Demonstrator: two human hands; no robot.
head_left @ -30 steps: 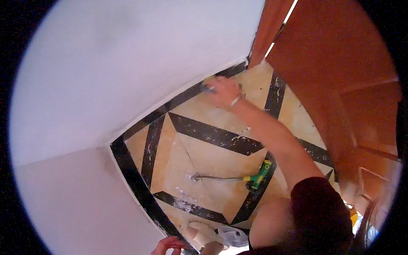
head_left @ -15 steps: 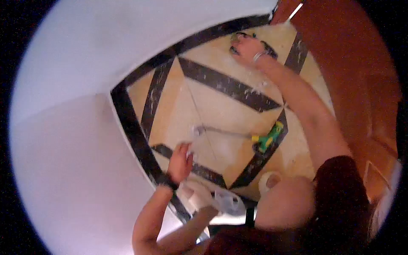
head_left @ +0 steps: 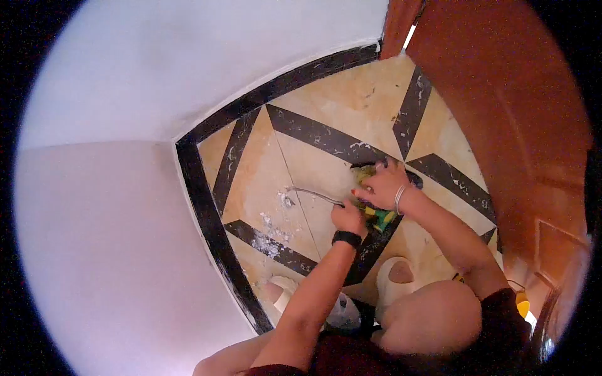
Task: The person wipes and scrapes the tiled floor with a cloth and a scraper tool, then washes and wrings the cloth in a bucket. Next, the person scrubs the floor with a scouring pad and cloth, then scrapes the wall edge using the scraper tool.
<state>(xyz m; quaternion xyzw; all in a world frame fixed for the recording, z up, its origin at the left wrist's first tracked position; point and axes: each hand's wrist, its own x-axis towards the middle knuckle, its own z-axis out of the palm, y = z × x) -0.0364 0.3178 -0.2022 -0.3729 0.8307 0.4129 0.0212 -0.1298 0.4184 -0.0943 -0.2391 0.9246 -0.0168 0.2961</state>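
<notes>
Head view, green-and-yellow-handled tool [head_left: 384, 219] at four o'clock, left hand [head_left: 348, 216] closed on its metal shaft [head_left: 316, 193], right hand [head_left: 385, 185] at three o'clock, gripping a dark green object [head_left: 362, 172], white debris [head_left: 268, 243] at seven o'clock.

Floor [head_left: 332, 94] of cream-to-tan tiles, divided by angular black bands [head_left: 313, 133] bearing pale flecks. Loose white debris [head_left: 268, 244] lies scattered across one band and the adjoining tile; a small white clump [head_left: 286, 199] lies near it. Pale shoes [head_left: 386, 276] stand at the near edge.
</notes>
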